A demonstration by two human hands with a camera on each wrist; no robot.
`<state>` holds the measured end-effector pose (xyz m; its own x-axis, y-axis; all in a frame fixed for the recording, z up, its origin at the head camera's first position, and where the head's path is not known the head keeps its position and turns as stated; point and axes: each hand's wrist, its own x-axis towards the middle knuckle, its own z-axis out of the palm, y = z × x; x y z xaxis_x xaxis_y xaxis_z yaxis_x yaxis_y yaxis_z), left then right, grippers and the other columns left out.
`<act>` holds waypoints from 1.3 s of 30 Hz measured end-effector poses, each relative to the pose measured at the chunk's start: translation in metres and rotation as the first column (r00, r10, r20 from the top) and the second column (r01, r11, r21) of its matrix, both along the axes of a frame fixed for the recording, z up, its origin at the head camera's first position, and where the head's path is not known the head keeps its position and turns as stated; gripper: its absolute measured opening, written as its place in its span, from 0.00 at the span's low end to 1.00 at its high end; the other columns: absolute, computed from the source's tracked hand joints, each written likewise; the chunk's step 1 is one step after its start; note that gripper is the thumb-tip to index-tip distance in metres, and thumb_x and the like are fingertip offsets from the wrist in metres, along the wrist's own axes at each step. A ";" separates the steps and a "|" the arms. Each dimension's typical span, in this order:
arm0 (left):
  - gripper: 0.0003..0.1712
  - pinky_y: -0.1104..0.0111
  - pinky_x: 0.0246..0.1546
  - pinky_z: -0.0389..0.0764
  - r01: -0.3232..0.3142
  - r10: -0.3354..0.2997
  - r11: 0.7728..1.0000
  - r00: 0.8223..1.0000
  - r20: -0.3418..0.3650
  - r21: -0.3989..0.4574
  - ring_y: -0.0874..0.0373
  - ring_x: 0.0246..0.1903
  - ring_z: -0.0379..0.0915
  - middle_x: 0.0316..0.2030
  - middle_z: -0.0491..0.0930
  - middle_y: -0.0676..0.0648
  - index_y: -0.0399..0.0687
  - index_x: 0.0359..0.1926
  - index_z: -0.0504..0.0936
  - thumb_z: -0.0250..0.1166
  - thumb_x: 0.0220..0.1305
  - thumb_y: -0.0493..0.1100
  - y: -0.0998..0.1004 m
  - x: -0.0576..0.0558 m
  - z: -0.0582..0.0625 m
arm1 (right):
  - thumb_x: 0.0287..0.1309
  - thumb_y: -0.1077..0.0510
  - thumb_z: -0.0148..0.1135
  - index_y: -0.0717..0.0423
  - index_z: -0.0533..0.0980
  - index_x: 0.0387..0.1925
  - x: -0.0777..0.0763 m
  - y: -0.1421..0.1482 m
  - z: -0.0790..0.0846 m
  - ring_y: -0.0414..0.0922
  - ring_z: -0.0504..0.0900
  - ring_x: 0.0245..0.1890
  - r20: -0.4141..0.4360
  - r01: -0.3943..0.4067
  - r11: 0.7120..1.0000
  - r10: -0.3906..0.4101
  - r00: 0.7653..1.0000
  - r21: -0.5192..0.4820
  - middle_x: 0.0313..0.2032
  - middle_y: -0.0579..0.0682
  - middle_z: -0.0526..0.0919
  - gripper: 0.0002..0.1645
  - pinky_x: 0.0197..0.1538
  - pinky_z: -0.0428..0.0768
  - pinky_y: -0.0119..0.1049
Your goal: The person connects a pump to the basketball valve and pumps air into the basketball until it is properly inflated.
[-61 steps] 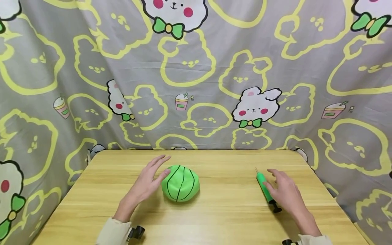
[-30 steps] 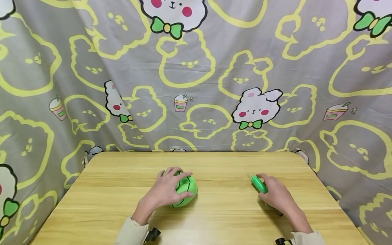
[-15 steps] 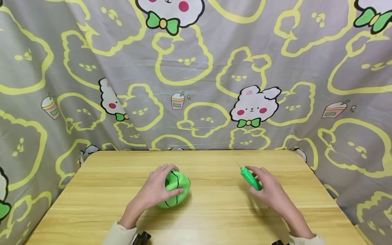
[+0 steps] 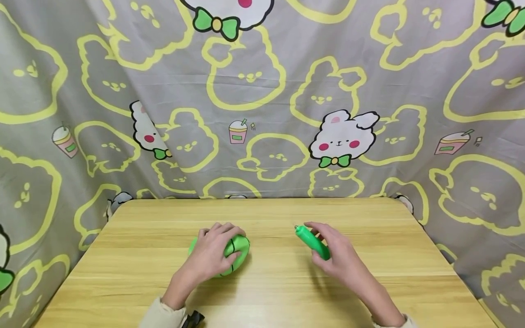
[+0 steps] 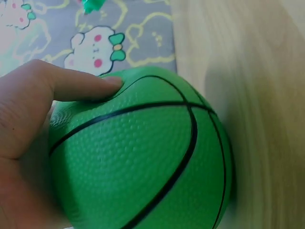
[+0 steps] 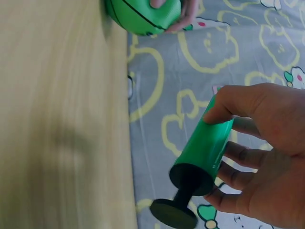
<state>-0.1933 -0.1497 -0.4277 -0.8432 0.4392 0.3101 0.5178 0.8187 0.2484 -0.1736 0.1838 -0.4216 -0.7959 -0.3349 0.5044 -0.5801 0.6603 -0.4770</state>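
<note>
My left hand [image 4: 213, 250] grips a soft green ball [image 5: 138, 152] with black basketball lines, low over the wooden table. The thumb dents its top in the left wrist view, and the ball looks partly deflated. To the right, my right hand [image 4: 338, 250] holds a green hand pump [image 6: 205, 143] between thumb and fingers, lifted above the table. Its black end cap and plunger handle [image 6: 174, 212] stick out toward the wrist side. In the head view the pump's metal-tipped nozzle end [image 4: 298, 228] points up and left, toward the ball's side.
A wooden table [image 4: 262, 300] spans the lower view. Behind and around it hangs a grey curtain [image 4: 262, 100] printed with yellow outlines and white cartoon animals. Black wrist-camera mounting [image 4: 193, 319] shows at the left sleeve.
My left hand came down onto the ball, gripped it and shifted it slightly left. My right hand took the pump off the table and carried it left toward the ball, turning its tip.
</note>
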 end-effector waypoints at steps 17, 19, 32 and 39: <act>0.15 0.47 0.57 0.74 0.044 -0.030 0.991 0.993 -0.111 0.128 0.62 0.30 0.78 0.31 0.86 0.58 0.55 0.36 0.85 0.81 0.48 0.42 0.016 -0.003 -0.016 | 0.43 0.72 0.76 0.50 0.82 0.57 0.008 -0.027 -0.014 0.38 0.79 0.43 -0.019 -0.025 0.998 0.026 0.999 0.055 0.45 0.41 0.82 0.36 0.43 0.83 0.37; 0.15 0.47 0.57 0.75 0.031 -0.017 0.989 0.996 -0.091 0.148 0.65 0.26 0.73 0.29 0.85 0.58 0.55 0.35 0.85 0.82 0.47 0.41 0.016 -0.003 -0.015 | 0.44 0.72 0.76 0.49 0.82 0.57 0.009 -0.030 -0.014 0.37 0.80 0.42 -0.035 -0.020 0.997 0.022 0.999 0.076 0.45 0.40 0.81 0.35 0.43 0.83 0.37; 0.14 0.51 0.50 0.72 -0.046 0.061 0.988 0.993 -0.103 0.145 0.60 0.34 0.79 0.36 0.85 0.56 0.55 0.35 0.85 0.81 0.48 0.42 0.021 0.001 -0.018 | 0.46 0.72 0.76 0.49 0.84 0.54 0.006 -0.039 -0.017 0.41 0.82 0.42 -0.145 -0.016 0.987 0.039 0.989 0.160 0.46 0.45 0.82 0.31 0.42 0.83 0.43; 0.17 0.53 0.48 0.68 -0.108 0.128 0.973 0.988 -0.091 0.206 0.63 0.34 0.77 0.36 0.85 0.56 0.56 0.37 0.84 0.81 0.46 0.42 0.019 0.003 -0.022 | 0.50 0.72 0.75 0.48 0.83 0.55 0.005 -0.041 -0.018 0.48 0.82 0.50 -0.197 -0.006 0.980 0.045 0.979 0.197 0.48 0.46 0.83 0.31 0.49 0.81 0.52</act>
